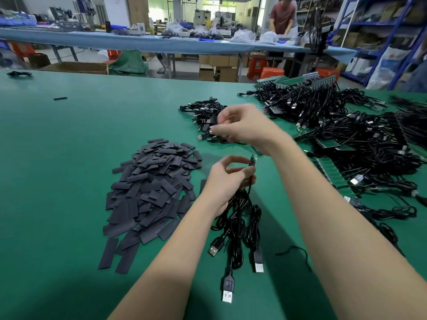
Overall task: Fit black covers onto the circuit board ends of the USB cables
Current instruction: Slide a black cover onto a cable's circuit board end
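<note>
My left hand (pixel 227 179) grips a small bundle of black USB cables (pixel 238 218) just above the green table (pixel 69 158). One bare green circuit board end (pixel 253 157) sticks up past its fingers, and the USB plugs (pixel 227 294) trail toward me. A heap of flat black covers (pixel 152 190) lies to the left of that hand. My right hand (pixel 242 128) hovers, blurred, with curled fingers over a small pile of cables (pixel 205 116) farther back. Whether it pinches anything is unclear.
A large tangle of cables with green board strips (pixel 346 135) fills the table's right side. A stray black cover (pixel 60 98) and a coiled cable (pixel 19 73) lie far left. A loose black wire (pixel 298 250) lies near my right forearm. A person (pixel 283 17) works at a far bench.
</note>
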Demonstrator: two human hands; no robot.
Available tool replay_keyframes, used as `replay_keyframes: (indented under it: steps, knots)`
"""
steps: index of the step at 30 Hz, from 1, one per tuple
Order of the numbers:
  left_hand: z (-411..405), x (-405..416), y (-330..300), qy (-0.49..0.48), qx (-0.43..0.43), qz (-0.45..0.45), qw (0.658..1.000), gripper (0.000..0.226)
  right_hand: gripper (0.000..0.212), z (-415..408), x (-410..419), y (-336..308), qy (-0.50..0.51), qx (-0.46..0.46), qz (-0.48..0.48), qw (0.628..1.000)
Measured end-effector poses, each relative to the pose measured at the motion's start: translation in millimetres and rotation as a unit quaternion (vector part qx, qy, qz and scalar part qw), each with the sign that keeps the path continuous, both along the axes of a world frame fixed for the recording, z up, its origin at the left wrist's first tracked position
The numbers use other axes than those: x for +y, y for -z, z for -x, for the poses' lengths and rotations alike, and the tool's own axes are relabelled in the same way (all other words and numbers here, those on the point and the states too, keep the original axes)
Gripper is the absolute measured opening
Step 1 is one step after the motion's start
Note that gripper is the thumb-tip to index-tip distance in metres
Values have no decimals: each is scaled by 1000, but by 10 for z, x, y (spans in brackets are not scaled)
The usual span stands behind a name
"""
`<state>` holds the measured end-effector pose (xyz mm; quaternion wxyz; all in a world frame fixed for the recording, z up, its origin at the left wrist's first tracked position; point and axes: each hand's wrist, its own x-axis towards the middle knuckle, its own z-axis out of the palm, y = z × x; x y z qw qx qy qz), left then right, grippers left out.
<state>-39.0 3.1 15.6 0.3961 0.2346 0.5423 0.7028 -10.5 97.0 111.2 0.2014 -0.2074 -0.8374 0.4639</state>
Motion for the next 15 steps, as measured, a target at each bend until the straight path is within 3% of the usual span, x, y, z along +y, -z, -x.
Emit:
replay_keyframes:
  steps: [2,4,11,15]
  knots:
    - [7,0,0,10,7,-7,1000,19,18,-279,128,10,-4,115,152,982]
    - [12,-3,-14,21,12,-14,1000,17,27,-544,217,81,13,187,231,955]
    - [37,-26,-143,112,-59,-32,991,11,36,-967,266,513,57,244,362,898]
    - [53,-51,-172,149,-82,-39,985,8,27,-940,271,599,54,264,388,881]
